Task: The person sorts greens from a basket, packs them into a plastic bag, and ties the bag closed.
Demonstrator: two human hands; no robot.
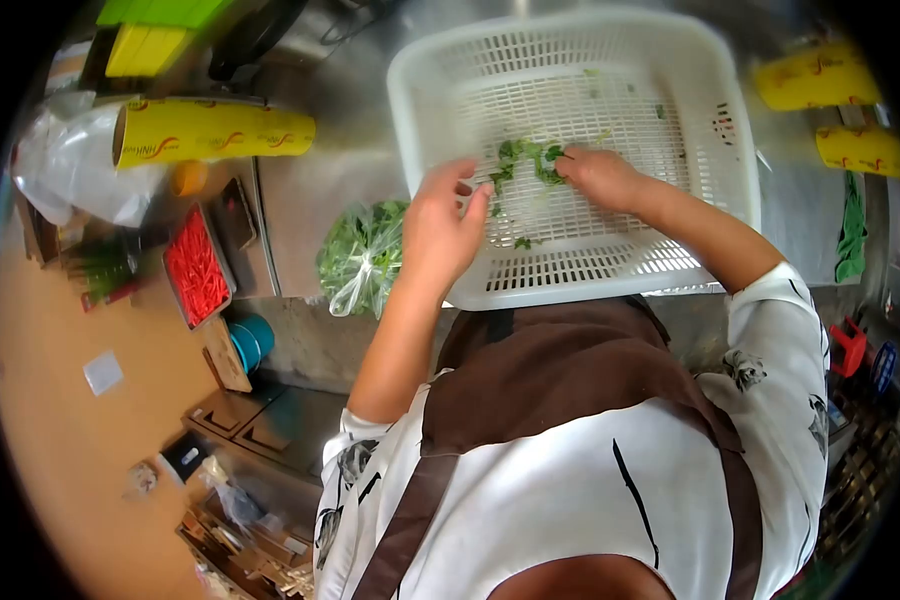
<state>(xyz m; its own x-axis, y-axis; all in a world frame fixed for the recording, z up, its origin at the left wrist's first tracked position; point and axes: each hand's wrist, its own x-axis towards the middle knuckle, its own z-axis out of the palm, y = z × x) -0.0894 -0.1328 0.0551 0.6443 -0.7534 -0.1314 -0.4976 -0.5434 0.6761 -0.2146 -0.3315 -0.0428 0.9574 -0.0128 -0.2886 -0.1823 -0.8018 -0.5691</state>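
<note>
A large white plastic basket (574,288) with slotted sides and floor stands in front of me. Inside it lies a small clump of leafy green herbs (511,158), with stray bits scattered around. My right hand (602,181) reaches in from the right, its fingers closed on the sprigs at the clump's right end. Over the basket's left side, my left hand (444,218) has its thumb and fingers apart beside the clump and holds nothing visible. A knotted clear bag of leafy greens (363,255) sits just left of the basket, close to my left wrist.
Yellow wrap rolls (215,133) lie at the left, and more yellow rolls (815,78) at the right. A tray of red strips (199,268) stands left, near a teal container (252,340). A green cloth (851,230) hangs at the metal counter's (310,185) right end.
</note>
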